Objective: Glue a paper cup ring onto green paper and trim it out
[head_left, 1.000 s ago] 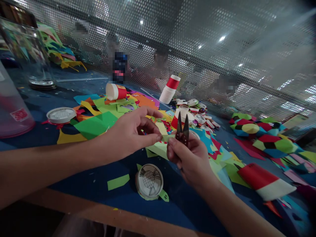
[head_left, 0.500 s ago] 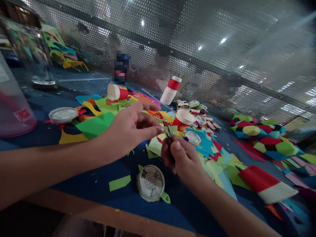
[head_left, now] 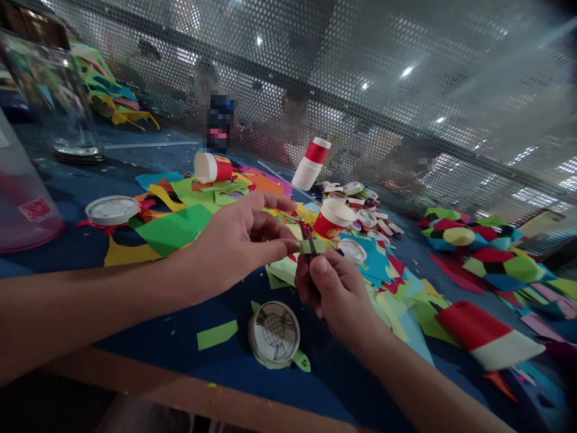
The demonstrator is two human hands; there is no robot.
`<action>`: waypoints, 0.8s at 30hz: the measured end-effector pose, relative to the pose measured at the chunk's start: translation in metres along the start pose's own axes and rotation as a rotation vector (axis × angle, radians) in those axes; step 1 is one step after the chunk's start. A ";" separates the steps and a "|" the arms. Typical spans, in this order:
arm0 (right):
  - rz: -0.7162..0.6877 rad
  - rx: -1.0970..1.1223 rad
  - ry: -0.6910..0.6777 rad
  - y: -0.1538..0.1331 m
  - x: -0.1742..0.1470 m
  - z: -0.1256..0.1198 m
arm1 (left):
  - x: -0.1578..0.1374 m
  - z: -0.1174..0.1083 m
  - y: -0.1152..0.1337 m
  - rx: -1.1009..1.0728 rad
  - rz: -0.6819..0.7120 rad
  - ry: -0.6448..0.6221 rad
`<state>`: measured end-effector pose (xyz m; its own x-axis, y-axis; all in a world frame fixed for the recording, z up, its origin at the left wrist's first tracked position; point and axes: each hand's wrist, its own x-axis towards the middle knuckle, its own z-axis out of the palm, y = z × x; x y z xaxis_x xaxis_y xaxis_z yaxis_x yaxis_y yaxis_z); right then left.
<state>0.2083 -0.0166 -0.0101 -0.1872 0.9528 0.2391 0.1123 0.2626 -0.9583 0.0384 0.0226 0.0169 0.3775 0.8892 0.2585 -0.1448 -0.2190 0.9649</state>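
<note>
My right hand (head_left: 336, 285) is wrapped round a pair of scissors (head_left: 309, 240), blades pointing up and away from me. Between the blades lies a small light-green paper piece (head_left: 315, 246). Its left end is pinched by the thumb and fingers of my left hand (head_left: 252, 234). Below the hands, near the table's front edge, rests a round white lid (head_left: 274, 332) with a dark line drawing; a small green paper tab (head_left: 302, 361) with a mark on it sticks out at its lower right. Left of this lid lies a loose green paper strip (head_left: 217, 335).
Coloured paper scraps (head_left: 174, 228) cover the middle of the blue table (head_left: 157, 325). Paper cups (head_left: 334, 218), a tilted cup stack (head_left: 311, 163) and a lid pile stand behind. A clear glass jar (head_left: 67, 108) and a plastic cup (head_left: 22, 192) are at left, a red-white cup (head_left: 489, 337) at right.
The scissor blades have opened wider around the green paper piece, which has shifted slightly. My left hand has moved a little lower; the things on the table have stayed put.
</note>
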 end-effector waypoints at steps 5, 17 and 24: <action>-0.016 0.003 0.007 0.002 0.000 0.000 | 0.000 0.000 -0.001 0.018 0.007 0.001; -0.026 0.106 -0.001 0.003 -0.002 -0.001 | -0.002 0.000 -0.001 -0.018 0.051 0.005; -0.002 0.231 0.150 -0.003 0.003 -0.005 | 0.000 -0.001 -0.002 0.050 0.073 0.009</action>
<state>0.2121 -0.0139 -0.0061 -0.0388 0.9687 0.2453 -0.1168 0.2394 -0.9639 0.0374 0.0232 0.0150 0.3591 0.8738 0.3280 -0.1254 -0.3031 0.9447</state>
